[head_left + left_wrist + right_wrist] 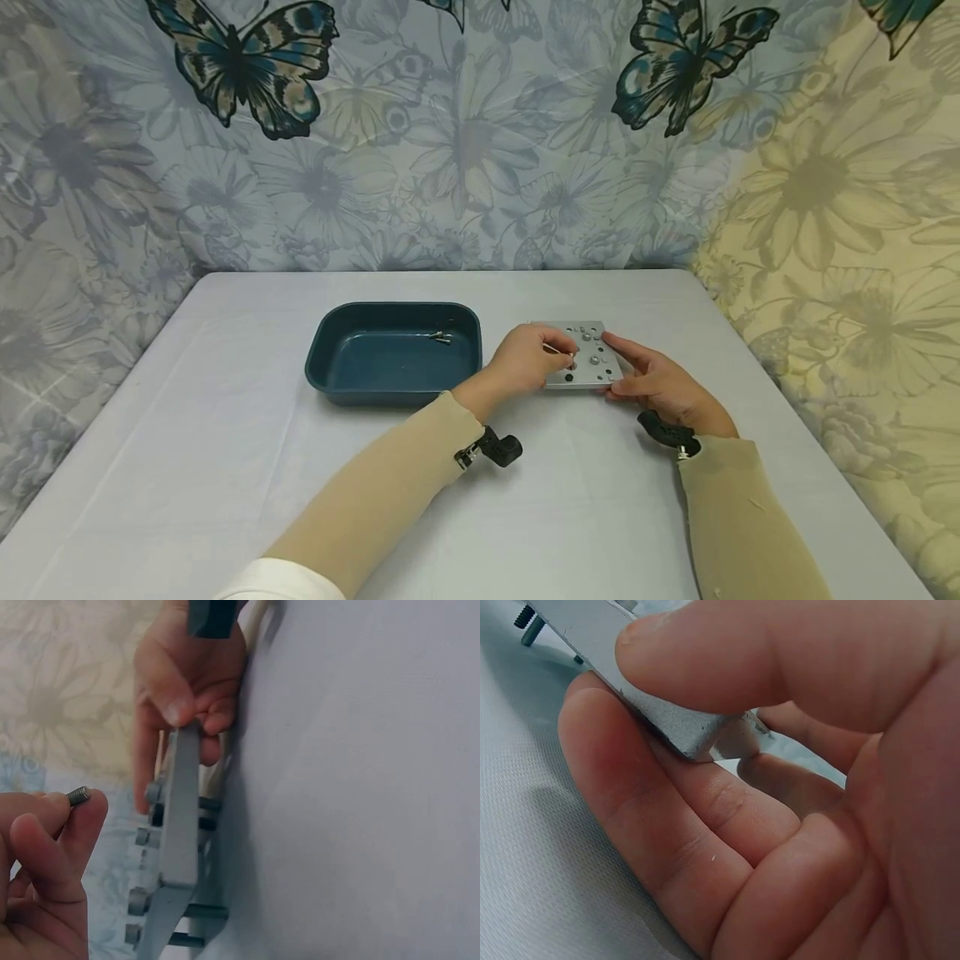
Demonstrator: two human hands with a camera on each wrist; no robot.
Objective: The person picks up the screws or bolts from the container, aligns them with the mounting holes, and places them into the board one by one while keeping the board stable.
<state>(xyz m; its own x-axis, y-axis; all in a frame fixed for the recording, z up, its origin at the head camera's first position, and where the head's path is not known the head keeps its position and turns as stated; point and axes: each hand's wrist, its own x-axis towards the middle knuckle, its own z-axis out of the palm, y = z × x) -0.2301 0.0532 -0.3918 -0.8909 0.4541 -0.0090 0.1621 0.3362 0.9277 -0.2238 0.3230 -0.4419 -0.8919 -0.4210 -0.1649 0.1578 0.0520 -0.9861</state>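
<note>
I note left hand point(521, 360) pinching a threaded screw point(79, 796) above the bolt-studded metal plate point(588, 348); right hand point(666, 389) grips the plate's edge.

No lettering, label, brand, number or sign can be read in any view. Nothing legible stands on the metal plate point(585, 368) at right, the tray point(375, 362) left of it, or the far backdrop point(480, 208).
</note>
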